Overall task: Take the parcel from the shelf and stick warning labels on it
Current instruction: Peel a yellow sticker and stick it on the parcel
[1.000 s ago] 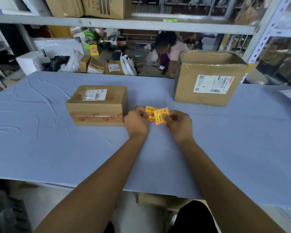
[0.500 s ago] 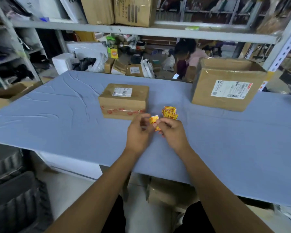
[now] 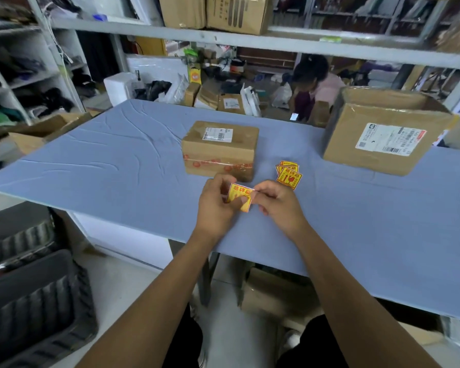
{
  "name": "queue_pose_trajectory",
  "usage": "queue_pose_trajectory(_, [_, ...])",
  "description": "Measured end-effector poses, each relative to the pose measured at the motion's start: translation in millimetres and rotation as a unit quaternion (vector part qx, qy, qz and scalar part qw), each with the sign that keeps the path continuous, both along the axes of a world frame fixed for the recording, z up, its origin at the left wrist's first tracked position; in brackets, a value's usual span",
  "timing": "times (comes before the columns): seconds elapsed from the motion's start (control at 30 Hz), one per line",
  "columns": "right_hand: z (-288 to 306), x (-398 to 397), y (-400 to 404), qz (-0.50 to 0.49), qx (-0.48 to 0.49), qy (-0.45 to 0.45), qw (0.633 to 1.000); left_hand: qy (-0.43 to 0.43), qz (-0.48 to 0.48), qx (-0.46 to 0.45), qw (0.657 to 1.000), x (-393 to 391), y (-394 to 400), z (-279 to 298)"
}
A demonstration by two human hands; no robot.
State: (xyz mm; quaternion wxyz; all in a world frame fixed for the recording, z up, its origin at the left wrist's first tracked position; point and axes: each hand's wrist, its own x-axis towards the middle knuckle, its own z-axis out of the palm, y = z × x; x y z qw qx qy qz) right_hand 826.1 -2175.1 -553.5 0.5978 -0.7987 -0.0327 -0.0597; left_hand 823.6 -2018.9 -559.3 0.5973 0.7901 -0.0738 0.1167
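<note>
A small brown parcel (image 3: 219,150) with a white shipping label and red-printed tape sits on the blue table (image 3: 117,168). Just in front of it, my left hand (image 3: 215,205) and my right hand (image 3: 279,205) together pinch one yellow-and-red warning label (image 3: 239,196), the right fingers at its upper right corner. A small fanned stack of the same warning labels (image 3: 288,173) lies on the table right of the parcel, apart from both hands.
A larger open cardboard box (image 3: 383,131) stands at the back right of the table. A metal shelf (image 3: 250,41) with boxes runs overhead behind it. A person crouches beyond the table among parcels. Black crates (image 3: 32,301) sit on the floor at left.
The label stack went from my hands to the table right of the parcel. Both hands now hold a single label, closer to me. The view has shifted left.
</note>
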Motion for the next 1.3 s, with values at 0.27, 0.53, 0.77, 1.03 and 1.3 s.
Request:
queue_pose_trajectory(0.27, [2.1, -3.4, 2.2, 0.022, -0.009, 0.020, 1.000, -0.029, 0.031, 0.092, 0.995, -5.7, -3.1, 1.2])
queue_pose_trajectory(0.53, [7.3, -9.5, 4.5, 0.034, 0.017, 0.024, 0.999, -0.052, -0.005, 0.101, 0.994, -3.4, -1.8, -4.9])
queue_pose_trajectory(0.77, [6.8, -11.2, 2.3, 0.029, 0.003, 0.012, 1.000, -0.041, -0.021, 0.068, 0.997, -6.2, -0.6, -2.4])
queue_pose_trajectory(1.03, [5.5, -12.8, 2.0, 0.029, 0.001, -0.002, 1.000, -0.028, -0.021, 0.041, 0.999, -6.6, -1.0, -3.4])
queue_pose_trajectory(1.3, [4.2, -13.2, 1.8, 0.033, 0.000, -0.011, 0.999, -0.011, -0.017, 0.044, 0.999, -9.7, -0.2, 0.2])
